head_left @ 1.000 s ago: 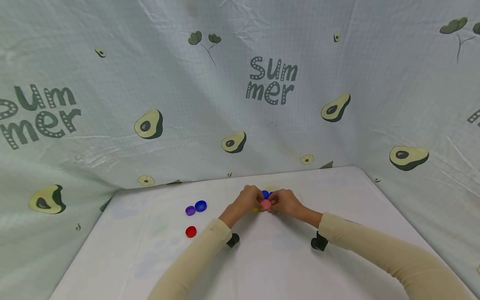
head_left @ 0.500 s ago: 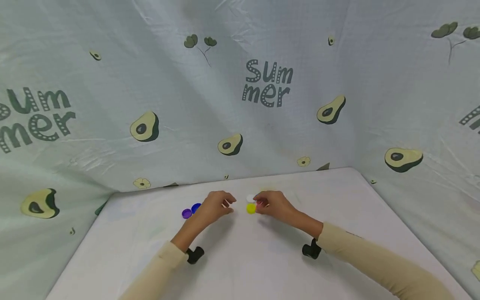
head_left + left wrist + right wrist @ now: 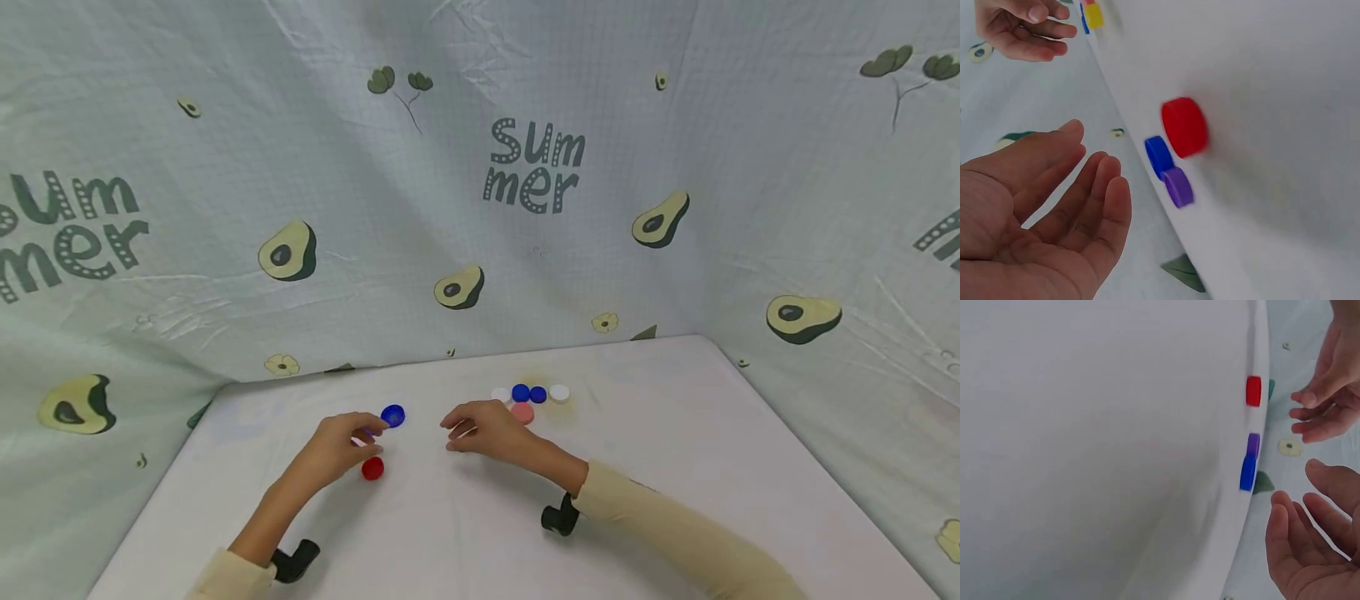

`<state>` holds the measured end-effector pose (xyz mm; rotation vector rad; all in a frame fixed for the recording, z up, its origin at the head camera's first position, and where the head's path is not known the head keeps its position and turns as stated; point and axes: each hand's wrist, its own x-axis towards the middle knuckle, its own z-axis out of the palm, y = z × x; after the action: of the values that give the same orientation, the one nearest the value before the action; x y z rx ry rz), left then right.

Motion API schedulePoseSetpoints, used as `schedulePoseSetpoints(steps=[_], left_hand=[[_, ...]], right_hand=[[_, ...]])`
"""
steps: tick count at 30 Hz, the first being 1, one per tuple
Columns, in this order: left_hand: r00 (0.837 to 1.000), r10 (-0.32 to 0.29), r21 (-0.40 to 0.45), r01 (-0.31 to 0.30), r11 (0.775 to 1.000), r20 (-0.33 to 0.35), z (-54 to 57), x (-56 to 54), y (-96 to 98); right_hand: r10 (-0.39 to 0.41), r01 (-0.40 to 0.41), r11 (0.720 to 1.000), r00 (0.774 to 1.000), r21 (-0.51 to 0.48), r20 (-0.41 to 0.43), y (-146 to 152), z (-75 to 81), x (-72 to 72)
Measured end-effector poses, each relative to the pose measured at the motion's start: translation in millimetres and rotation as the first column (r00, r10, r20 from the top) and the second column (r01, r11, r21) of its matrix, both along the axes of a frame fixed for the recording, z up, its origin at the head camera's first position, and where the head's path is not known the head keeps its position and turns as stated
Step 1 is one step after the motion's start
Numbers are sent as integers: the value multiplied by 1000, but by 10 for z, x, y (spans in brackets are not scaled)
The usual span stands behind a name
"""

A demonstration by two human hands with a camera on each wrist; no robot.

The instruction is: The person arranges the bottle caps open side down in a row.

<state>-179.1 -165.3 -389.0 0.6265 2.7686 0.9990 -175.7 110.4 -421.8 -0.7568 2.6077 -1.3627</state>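
My left hand (image 3: 333, 448) hovers at the left with fingers loosely bent and nothing between them. Close by its fingertips are a red bottle cap (image 3: 372, 468) and a blue cap (image 3: 393, 416). A purple cap (image 3: 1179, 187) beside the blue one is mostly covered by that hand in the head view. My right hand (image 3: 491, 432), also holding nothing, is above the table's middle with fingers relaxed. Just past it lie a pink cap (image 3: 522, 412), a white cap (image 3: 501, 395) and a blue cap (image 3: 521, 392). A yellow cap (image 3: 1093, 16) shows in the left wrist view.
A smaller blue cap (image 3: 538, 395) and another white cap (image 3: 559, 393) complete the row at the back. The white-covered table (image 3: 675, 417) ends at a hanging cloth (image 3: 375, 317) printed with avocados. Black cameras are strapped to both wrists.
Both hands were together at the pink cap. The left hand drew away to the left, toward the red and blue caps; the right hand let go of the pink cap and moved left.
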Motion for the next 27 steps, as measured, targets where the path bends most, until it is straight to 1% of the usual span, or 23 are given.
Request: schedulePoseSetpoints(steps=[4, 9, 13, 20, 24, 27], left_hand=[[1000, 14, 16, -15, 1000, 25, -34, 39, -153], [997, 44, 24, -46, 999, 67, -82, 67, -260], [993, 59, 35, -63, 997, 102, -138, 66, -298], [989, 48, 97, -62, 993, 143, -245, 44, -339], [981, 70, 114, -91, 989, 179, -305, 18, -339], [978, 81, 109, -103, 989, 191, -337, -2, -328]], right_hand=[[11, -11, 1000, 998, 8, 54, -224, -44, -38], [21, -26, 998, 997, 53, 79, -475, -64, -78], [24, -31, 997, 995, 71, 101, -635, -84, -111], [2, -16, 992, 994, 125, 113, -853, -118, -189], [-15, -4, 990, 992, 144, 128, -937, -163, -224], [-22, 5, 989, 993, 147, 114, -973, -200, -244]])
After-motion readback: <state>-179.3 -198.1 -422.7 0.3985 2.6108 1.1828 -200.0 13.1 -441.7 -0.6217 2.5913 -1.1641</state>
